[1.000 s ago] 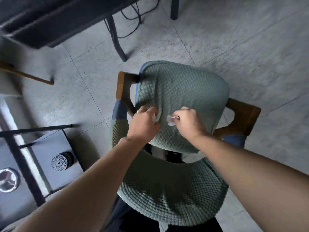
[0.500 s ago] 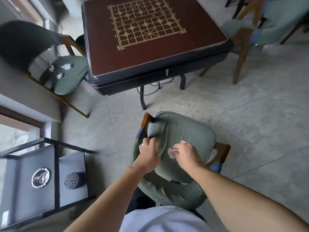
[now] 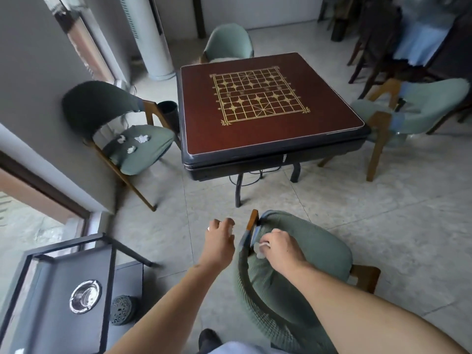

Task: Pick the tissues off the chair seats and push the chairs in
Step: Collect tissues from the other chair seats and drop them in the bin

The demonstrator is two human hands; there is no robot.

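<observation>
A white tissue [image 3: 261, 249] sits pinched in the right hand [image 3: 282, 251], over the near chair [image 3: 301, 261] seat's left edge. The left hand [image 3: 220, 240] hangs just left of that chair, fingers curled; a bit of white shows at its fingertips, but what it is I cannot tell. Three more tissues [image 3: 141, 138] lie on the left chair [image 3: 138, 146] seat. Four chairs surround the table [image 3: 265, 139].
</observation>
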